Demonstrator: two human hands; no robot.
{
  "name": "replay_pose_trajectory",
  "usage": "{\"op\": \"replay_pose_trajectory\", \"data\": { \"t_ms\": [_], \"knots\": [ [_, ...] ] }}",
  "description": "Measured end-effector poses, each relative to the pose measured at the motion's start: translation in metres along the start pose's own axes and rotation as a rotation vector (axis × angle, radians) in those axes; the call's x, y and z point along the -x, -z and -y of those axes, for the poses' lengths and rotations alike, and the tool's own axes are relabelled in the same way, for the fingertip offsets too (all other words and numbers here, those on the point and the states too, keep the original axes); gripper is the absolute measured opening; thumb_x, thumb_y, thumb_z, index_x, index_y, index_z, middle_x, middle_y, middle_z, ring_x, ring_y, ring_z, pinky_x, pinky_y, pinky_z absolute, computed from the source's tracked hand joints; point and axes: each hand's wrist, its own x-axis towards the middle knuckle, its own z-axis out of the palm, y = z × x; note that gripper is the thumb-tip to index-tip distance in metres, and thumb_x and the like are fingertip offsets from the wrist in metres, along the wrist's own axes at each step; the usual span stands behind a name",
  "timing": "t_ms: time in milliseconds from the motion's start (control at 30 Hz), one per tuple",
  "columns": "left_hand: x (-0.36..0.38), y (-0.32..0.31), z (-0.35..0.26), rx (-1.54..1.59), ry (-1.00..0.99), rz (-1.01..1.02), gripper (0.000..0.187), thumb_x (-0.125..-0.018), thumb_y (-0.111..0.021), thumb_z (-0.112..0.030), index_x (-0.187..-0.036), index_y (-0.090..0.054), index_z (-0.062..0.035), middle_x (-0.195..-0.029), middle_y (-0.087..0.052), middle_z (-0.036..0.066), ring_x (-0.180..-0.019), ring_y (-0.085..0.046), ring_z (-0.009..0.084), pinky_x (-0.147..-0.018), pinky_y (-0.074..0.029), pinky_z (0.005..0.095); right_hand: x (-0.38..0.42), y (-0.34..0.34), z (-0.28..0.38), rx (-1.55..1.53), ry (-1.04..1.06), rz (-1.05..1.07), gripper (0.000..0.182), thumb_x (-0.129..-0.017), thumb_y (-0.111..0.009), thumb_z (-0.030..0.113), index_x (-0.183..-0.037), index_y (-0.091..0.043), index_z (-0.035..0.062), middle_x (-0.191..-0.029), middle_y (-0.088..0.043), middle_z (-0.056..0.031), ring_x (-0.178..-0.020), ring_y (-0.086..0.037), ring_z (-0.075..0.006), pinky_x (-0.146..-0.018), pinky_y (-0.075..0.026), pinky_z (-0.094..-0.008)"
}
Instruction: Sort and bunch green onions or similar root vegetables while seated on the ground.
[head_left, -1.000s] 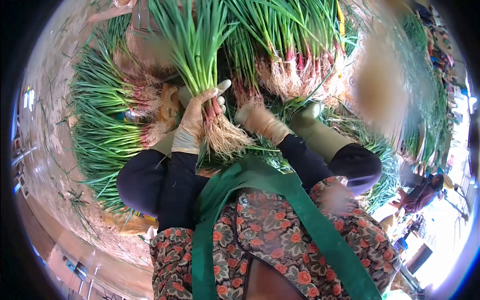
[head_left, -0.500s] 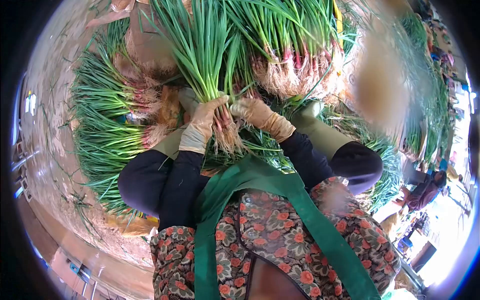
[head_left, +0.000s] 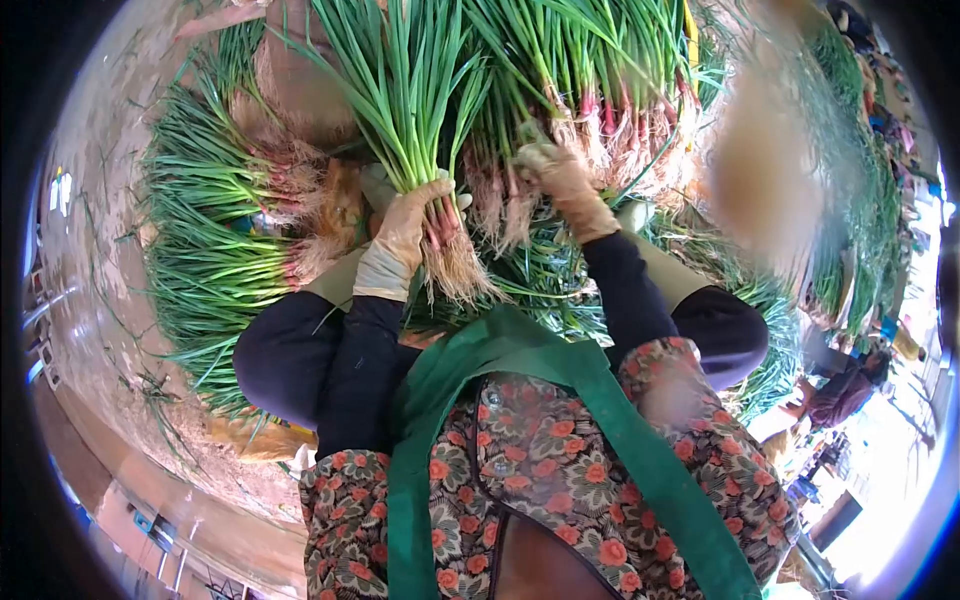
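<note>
My left hand (head_left: 405, 228), in a pale stained glove, is wrapped round a bunch of spring onions (head_left: 415, 125) just above their reddish bulbs. The green leaves point away from me, and the stringy roots hang toward my apron. To the right, my gloved right hand (head_left: 568, 188) reaches to the loose spring onions (head_left: 490, 185) beside the large heap (head_left: 610, 90). Its fingers overlap the stalks there and are blurred, so I cannot tell whether they grip one.
Bundled spring onions (head_left: 215, 190) lie in a row on the floor at the left. Cut leaves (head_left: 545, 265) are strewn between my legs. More greens (head_left: 765, 310) lie past my right knee. A person (head_left: 845, 390) is at the far right.
My right hand has moved away from the held bunch, right and forward to the loose spring onions. The left hand keeps its hold in nearly the same place.
</note>
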Motion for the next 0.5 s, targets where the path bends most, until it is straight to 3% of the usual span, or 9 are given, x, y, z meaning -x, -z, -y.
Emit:
{"op": "replay_pose_trajectory", "data": {
  "t_ms": [67,100,200,267,333,400,433,467,500],
  "knots": [
    [0.003,-0.007,-0.003,-0.017,0.009,-0.031,0.025,-0.079,-0.062,-0.026,-0.086,-0.062,-0.0025,-0.055,-0.055,0.003,-0.037,-0.044,0.0088,-0.033,-0.033,0.0199,0.0,0.022,-0.029,0.002,0.039,0.042,0.02,-0.089,-0.056,0.019,-0.099,-0.062,0.0022,-0.079,-0.063,-0.0021,-0.061,-0.053,-0.008,-0.057,-0.046,-0.0228],
    [-0.003,0.0,0.0,-0.074,0.028,-0.001,0.024,-0.079,-0.062,-0.025,-0.086,-0.063,-0.0021,-0.056,-0.056,0.004,-0.038,-0.045,0.0088,-0.034,-0.033,0.0193,-0.015,0.025,-0.069,-0.033,0.268,0.058,0.024,-0.09,-0.054,0.022,-0.102,-0.062,0.0026,-0.086,-0.064,-0.0029,-0.064,-0.056,-0.0077,-0.059,-0.047,-0.0232],
    [0.002,-0.014,-0.001,-0.075,-0.01,-0.073,0.025,-0.079,-0.062,-0.025,-0.083,-0.064,-0.0012,-0.055,-0.056,0.004,-0.037,-0.045,0.0093,-0.033,-0.032,0.0195,0.027,-0.01,0.007,-0.128,-0.067,0.295,0.027,-0.091,-0.052,0.024,-0.105,-0.061,0.002,-0.097,-0.064,-0.004,-0.071,-0.06,-0.0113,-0.066,-0.049,-0.0257],
    [-0.005,-0.011,0.009,-0.04,0.063,-0.019,0.025,-0.079,-0.062,-0.025,-0.081,-0.064,-0.0002,-0.057,-0.058,0.006,-0.037,-0.048,0.0108,-0.031,-0.033,0.021,0.007,-0.047,-0.018,-0.396,0.055,0.295,0.031,-0.091,-0.052,0.026,-0.105,-0.061,0.0006,-0.101,-0.063,-0.0059,-0.082,-0.06,-0.0147,-0.075,-0.048,-0.0295],
    [-0.002,-0.019,0.012,-0.094,0.049,-0.001,0.025,-0.08,-0.062,-0.024,-0.082,-0.063,0.0005,-0.058,-0.059,0.007,-0.038,-0.049,0.0118,-0.031,-0.034,0.0217,0.014,-0.049,0.002,-0.248,0.032,0.298,0.033,-0.091,-0.051,0.028,-0.104,-0.059,-0.001,-0.1,-0.062,-0.0078,-0.091,-0.057,-0.0165,-0.084,-0.043,-0.0297],
    [-0.001,-0.014,0.008,-0.072,0.024,0.049,0.022,-0.08,-0.063,-0.019,-0.088,-0.061,0.001,-0.067,-0.062,0.01,-0.052,-0.059,0.0183,-0.044,-0.046,0.0263,-0.006,-0.045,-0.011,-0.115,0.154,0.267,0.032,-0.092,-0.05,0.027,-0.105,-0.057,-0.0011,-0.101,-0.062,-0.0084,-0.094,-0.056,-0.0183,-0.087,-0.042,-0.0297],
    [-0.003,-0.017,0.013,0.034,-0.058,-0.002,0.022,-0.08,-0.064,-0.018,-0.09,-0.06,0.001,-0.07,-0.062,0.01,-0.056,-0.061,0.02,-0.048,-0.049,0.028,-0.05,-0.032,-0.069,-1.064,-0.074,0.428,0.029,-0.092,-0.046,0.023,-0.107,-0.055,0.0007,-0.101,-0.062,-0.0098,-0.092,-0.058,-0.0229,-0.083,-0.045,-0.0313],
    [-0.006,-0.018,0.018,0.144,-0.141,-0.054,0.022,-0.079,-0.064,-0.017,-0.091,-0.059,0.001,-0.072,-0.063,0.01,-0.06,-0.062,0.0218,-0.053,-0.051,0.0297,-0.052,-0.02,-0.088,-0.281,0.269,0.251,0.034,-0.091,-0.047,0.03,-0.106,-0.056,0.0009,-0.097,-0.062,-0.0119,-0.087,-0.059,-0.0237,-0.079,-0.045,-0.0353],
    [-0.011,-0.009,0.019,0.135,-0.062,-0.047,0.023,-0.078,-0.066,-0.015,-0.093,-0.058,-0.0005,-0.077,-0.063,0.011,-0.068,-0.064,0.0236,-0.062,-0.054,0.0339,-0.055,-0.008,-0.107,0.527,0.439,-0.093,0.039,-0.09,-0.047,0.036,-0.105,-0.057,0.0011,-0.092,-0.063,-0.0141,-0.082,-0.06,-0.0245,-0.075,-0.046,-0.0393]
  ]
}}
